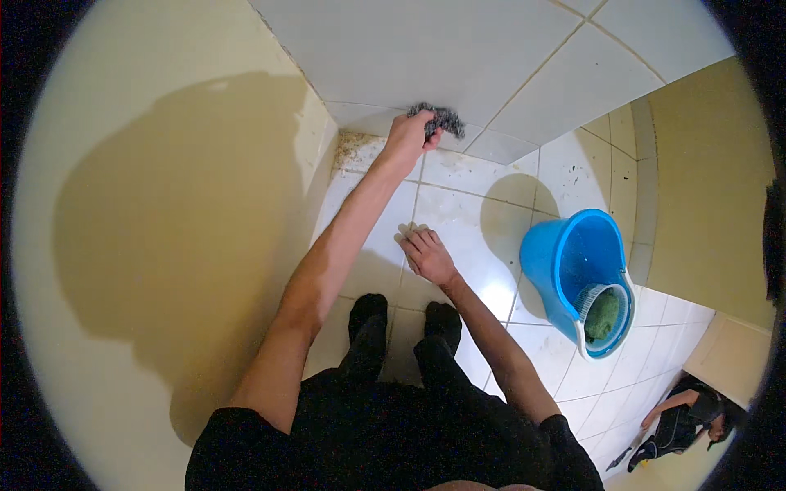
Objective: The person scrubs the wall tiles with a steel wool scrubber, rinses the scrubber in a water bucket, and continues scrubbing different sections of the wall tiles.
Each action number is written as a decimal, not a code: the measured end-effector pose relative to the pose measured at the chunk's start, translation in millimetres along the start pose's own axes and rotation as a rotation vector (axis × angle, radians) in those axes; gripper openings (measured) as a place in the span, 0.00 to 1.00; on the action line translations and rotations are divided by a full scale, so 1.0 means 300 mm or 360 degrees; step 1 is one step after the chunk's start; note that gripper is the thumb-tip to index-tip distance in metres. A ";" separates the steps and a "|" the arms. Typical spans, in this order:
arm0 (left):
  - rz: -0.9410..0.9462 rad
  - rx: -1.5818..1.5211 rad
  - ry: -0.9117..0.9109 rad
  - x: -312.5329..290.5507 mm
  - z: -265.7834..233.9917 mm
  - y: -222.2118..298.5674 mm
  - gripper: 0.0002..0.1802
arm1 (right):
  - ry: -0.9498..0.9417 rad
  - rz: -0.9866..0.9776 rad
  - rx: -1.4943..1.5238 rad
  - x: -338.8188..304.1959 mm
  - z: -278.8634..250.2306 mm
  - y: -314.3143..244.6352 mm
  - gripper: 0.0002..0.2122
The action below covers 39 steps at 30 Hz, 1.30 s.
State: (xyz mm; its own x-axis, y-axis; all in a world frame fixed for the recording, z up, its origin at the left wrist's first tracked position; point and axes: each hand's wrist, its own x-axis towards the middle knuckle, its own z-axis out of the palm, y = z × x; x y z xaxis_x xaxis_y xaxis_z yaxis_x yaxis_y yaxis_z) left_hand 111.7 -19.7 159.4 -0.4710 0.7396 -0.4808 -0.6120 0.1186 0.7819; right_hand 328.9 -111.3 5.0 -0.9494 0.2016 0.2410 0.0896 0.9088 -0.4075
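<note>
My left hand [408, 141] is closed around a dark grey steel wool scourer [443, 121], which lies against the lower part of the white tiled wall [442, 57]. Part of the scourer is hidden by the fingers. Lower down, my right hand [429, 255] is over the white floor tiles [458, 217], palm down. Its fingers are slightly bent and a little apart, with nothing visible in them. Brown dirt specks [354, 152] mark the corner to the left of my left hand.
A blue mop bucket [542, 255] with a white wringer basket stands on the right, a green scrub pad [603, 316] in the basket. A yellowish wall [106, 270] runs along the left. At the far lower right is another person [679, 425] in dark clothes.
</note>
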 end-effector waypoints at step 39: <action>-0.0143 -0.0013 0.0179 0.104 -0.164 -0.071 0.10 | -0.0009 -0.0036 -0.0001 0.017 -0.001 -0.022 0.21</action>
State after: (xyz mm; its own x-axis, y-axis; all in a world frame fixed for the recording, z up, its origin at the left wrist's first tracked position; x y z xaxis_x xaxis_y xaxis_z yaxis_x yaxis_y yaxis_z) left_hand 78.6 -31.7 108.1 -0.4820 0.6475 -0.5903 -0.6599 0.1750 0.7307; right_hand 323.6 -116.3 9.2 -0.9528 0.1790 0.2451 0.0683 0.9133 -0.4016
